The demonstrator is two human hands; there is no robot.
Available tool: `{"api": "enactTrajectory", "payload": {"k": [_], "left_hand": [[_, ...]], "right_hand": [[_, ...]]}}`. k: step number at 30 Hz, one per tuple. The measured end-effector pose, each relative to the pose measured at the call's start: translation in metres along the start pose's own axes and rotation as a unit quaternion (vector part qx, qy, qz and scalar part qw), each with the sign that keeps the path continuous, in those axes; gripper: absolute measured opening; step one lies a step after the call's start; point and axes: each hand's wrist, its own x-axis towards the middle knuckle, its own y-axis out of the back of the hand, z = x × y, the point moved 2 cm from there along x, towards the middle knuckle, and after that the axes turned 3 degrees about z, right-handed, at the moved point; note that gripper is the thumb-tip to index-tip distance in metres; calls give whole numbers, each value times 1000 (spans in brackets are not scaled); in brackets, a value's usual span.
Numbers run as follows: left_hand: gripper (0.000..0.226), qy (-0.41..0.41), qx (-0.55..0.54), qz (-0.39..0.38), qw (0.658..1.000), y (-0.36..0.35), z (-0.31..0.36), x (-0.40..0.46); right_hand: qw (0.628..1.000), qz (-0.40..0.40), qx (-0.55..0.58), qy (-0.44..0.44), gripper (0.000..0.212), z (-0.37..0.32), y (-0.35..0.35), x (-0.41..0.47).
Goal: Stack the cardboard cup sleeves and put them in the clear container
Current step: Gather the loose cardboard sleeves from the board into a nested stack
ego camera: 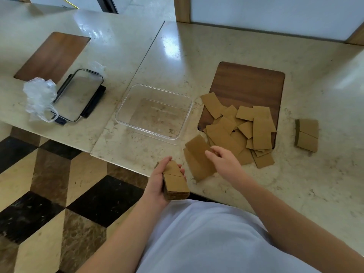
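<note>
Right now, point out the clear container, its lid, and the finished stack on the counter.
clear container [126, 107]: head view, left rim.
lid [78, 93]: head view, clear panel centre.
finished stack [307, 134]: head view, top sleeve.

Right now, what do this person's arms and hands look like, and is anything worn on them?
Both forearms are bare all the way up, with no sleeves showing. The left hand and right hand are bare too: no gloves, and no rings, watch or bracelet that I can see. The only clothing in view is a plain white top over the body, without print or markings.
</note>
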Motion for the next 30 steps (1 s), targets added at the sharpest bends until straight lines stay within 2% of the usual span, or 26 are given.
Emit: {"api": "enactTrajectory", "payload": {"k": [1, 3, 4, 6, 8, 11, 14, 18, 20, 23, 26, 28, 30], "left_hand": [[37, 5, -2, -22, 1000, -2, -1, 0], [51, 25, -3, -71, 997, -9, -4, 1], [55, 36, -1, -91, 995, -11, -5, 1], [57, 56, 21, -134, 989, -19, -9, -1], [54, 55, 73, -159, 983, -27, -12, -4], [59, 43, 167, -168, 971, -38, -18, -8], [66, 75, 199, -185, 959, -44, -25, -12], [80, 138, 219, -156, 953, -41, -30, -16], [74, 149, 229, -165, 948, -42, -30, -18], [64, 114, 188, -163, 962, -36, -25, -15], [63, 71, 91, -177, 977, -23, -16, -11], [54, 46, 54, -183, 980, -15, -13, -8], [50, 25, 38, -160, 986, -8, -12, -4]], "right_hand": [[999, -13, 37, -3, 22, -1, 11, -6], [989, -63, 135, -15, 24, -5, 33, -21], [984, -96, 148, -12, 21, -8, 42, -27], [981, -157, 116, 10, 14, -11, 58, -38], [975, -211, 68, 19, 18, -16, 67, -44], [966, -257, -5, 13, 30, -25, 69, -45], [950, -283, -125, 37, 26, -33, 61, -42], [918, -235, -309, 84, 48, -47, 41, -31], [910, -207, -343, 101, 61, -51, 30, -25], [941, -194, -255, 110, 64, -50, 22, -15], [979, -68, -172, 82, 47, -39, 22, 1], [976, 0, -214, 33, 46, -24, 14, 12], [958, -10, -287, -1, 61, -10, -6, 17]]}}
